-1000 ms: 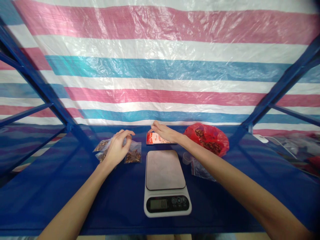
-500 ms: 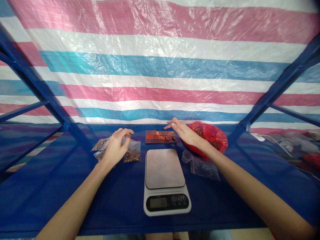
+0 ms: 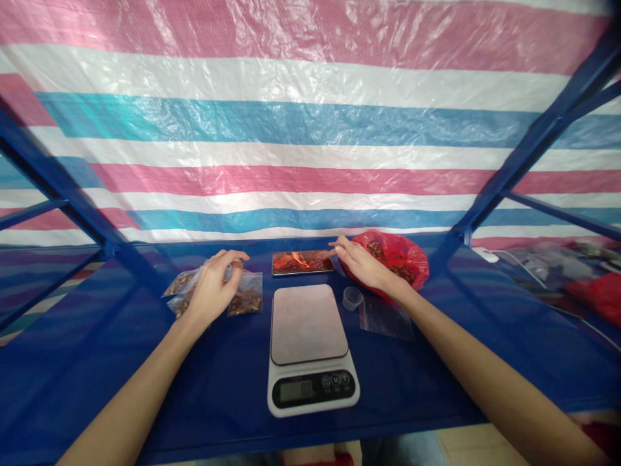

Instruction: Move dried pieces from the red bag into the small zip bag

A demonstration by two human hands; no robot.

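Note:
My left hand [image 3: 217,283] rests over several clear zip bags of dry brown pieces, its fingers bent and apart with nothing held. One filled zip bag [image 3: 246,294] lies just right of that hand; another bag [image 3: 180,294] shows on its left, partly covered. My right hand [image 3: 361,262] is palm down, fingers stretched out, between a phone [image 3: 301,262] with a fiery picture on its screen and an open red plastic bag [image 3: 412,252] holding brown pieces. Whether its fingertips touch the phone's right end, I cannot tell. Nothing shows in this hand.
A white kitchen scale [image 3: 310,330] reading 0.0 stands in the middle of the blue table [image 3: 218,401]. Right of it are a small clear cup [image 3: 352,298] and a flat zip bag [image 3: 387,318]. Blue frame bars [image 3: 514,162] and a striped sheet [image 3: 291,155] enclose the table.
The whole view has shifted slightly, so things appear further left. My right hand has drawn a little to the right relative to the phone. My left hand stays over the bags.

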